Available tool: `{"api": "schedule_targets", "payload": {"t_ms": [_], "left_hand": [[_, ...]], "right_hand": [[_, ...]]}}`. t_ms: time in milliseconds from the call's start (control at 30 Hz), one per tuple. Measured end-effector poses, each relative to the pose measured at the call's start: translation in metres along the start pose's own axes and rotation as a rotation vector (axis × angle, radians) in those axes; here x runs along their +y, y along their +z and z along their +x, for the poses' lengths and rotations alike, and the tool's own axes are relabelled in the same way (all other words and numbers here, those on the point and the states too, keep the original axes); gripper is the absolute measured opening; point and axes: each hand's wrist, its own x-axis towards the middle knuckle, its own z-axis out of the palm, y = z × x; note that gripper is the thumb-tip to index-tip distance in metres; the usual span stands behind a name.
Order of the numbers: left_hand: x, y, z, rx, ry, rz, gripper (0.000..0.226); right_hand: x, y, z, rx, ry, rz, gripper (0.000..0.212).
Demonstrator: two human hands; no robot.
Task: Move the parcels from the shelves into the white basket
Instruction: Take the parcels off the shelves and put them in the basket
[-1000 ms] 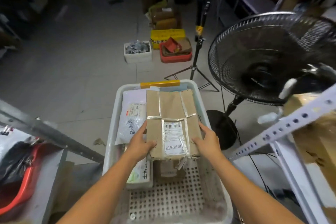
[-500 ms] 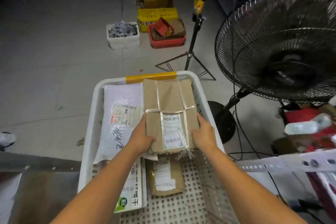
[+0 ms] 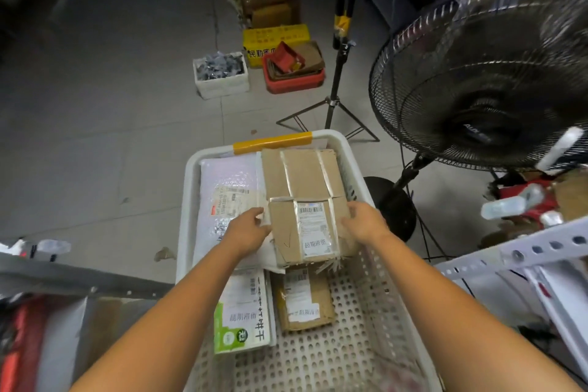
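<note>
Two hands for one parcel, why? The long brown cardboard parcel wrapped in clear tape is already down in the white perforated plastic basket. The left hand has its fingers curled at the parcel's left edge and the right hand curls onto the right edge, both at the near end.
— packrat

My guess is it's a squaring-up grip. It's long and flat, so a hand on each side steers it straight against the wall. It sits in the far right of the basket, close to the right wall and just beside the white bubble-wrap mailer on the left. Can't tell if the hands carry any weight.
— mezz_picker

Which way is it pointing then?
— packrat

The long axis runs straight away from the person, same as the basket's length. The far end is almost at the rim with the yellow tape strip. The near end has the white shipping label facing up, and it overlaps the small brown cardboard parcel underneath. Laid lengthwise like that it packs tidier alongside the mailer, I reckon.
— mezz_picker
</note>
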Motion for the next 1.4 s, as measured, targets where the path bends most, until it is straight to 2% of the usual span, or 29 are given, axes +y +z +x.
{"api": "schedule_targets", "payload": {"t_ms": [67, 100, 200, 400, 533, 700, 767, 900, 1033, 1100, 1200, 1400], "left_hand": [[0.005, -0.018, -0.015, -0.020, 0.047, 0.084, 0.053], [0.009, -0.027, -0.023, -0.030, 0.077, 0.134, 0.052], [0.030, -0.054, -0.051, -0.057, 0.174, 0.274, 0.051], [0.080, -0.093, -0.124, -0.044, 0.367, 0.521, 0.047], [0.109, -0.106, -0.183, -0.029, 0.441, 0.566, 0.046], [0.131, -0.103, -0.266, 0.009, 0.518, 0.624, 0.046], [0.138, -0.092, -0.305, 0.023, 0.541, 0.655, 0.046], [0.153, -0.045, -0.389, 0.036, 0.601, 0.719, 0.045], [0.177, 0.032, -0.476, 0.001, 0.735, 0.774, 0.042], [0.196, 0.077, -0.512, -0.026, 0.804, 0.740, 0.042], [0.232, 0.144, -0.559, -0.148, 0.932, 0.834, 0.047], [0.312, 0.289, -0.641, -0.292, 1.227, 0.916, 0.042]], "right_hand": [[-0.008, -0.018, -0.023, 0.039, 0.000, -0.028, 0.021], [-0.011, -0.028, -0.037, 0.058, 0.006, -0.028, 0.021], [-0.020, -0.054, -0.085, 0.110, 0.029, -0.053, 0.048], [-0.031, -0.096, -0.192, 0.172, 0.071, -0.059, 0.057], [-0.029, -0.111, -0.264, 0.261, 0.072, -0.025, 0.051], [-0.008, -0.117, -0.355, 0.358, 0.028, -0.002, 0.027], [0.010, -0.119, -0.395, 0.386, 0.000, -0.004, 0.033], [0.072, -0.126, -0.482, 0.446, 0.012, 0.005, 0.045], [0.167, -0.142, -0.576, 0.499, 0.113, 0.048, 0.049], [0.216, -0.152, -0.622, 0.554, 0.193, 0.110, 0.049], [0.288, -0.164, -0.691, 0.635, 0.350, 0.135, 0.049], [0.410, -0.164, -0.818, 0.822, 0.648, 0.254, 0.048]]}}
